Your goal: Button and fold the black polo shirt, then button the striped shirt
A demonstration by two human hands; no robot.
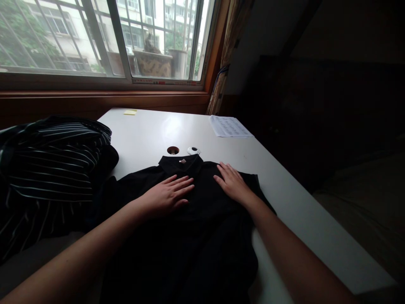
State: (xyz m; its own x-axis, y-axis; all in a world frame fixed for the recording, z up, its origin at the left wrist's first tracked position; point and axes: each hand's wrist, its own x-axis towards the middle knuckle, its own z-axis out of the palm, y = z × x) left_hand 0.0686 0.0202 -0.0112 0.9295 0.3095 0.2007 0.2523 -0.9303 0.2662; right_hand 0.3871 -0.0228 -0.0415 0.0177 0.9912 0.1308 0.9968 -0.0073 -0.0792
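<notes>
A black collared shirt lies spread on the white table, its collar toward the window and a small pale label inside the neck. My left hand rests flat on the upper chest just below the collar, fingers stretched to the right. On the shoulder at the right, my right hand lies with its fingers extended over the cloth. Neither hand grips the fabric. The lower part of the shirt falls into dark shadow, so its hem cannot be made out.
A heap of black-and-white striped clothing is piled at the left. Beyond the collar are a round cable hole and a white round cap. Printed sheets lie at the right edge, a yellow sticky note at the far left.
</notes>
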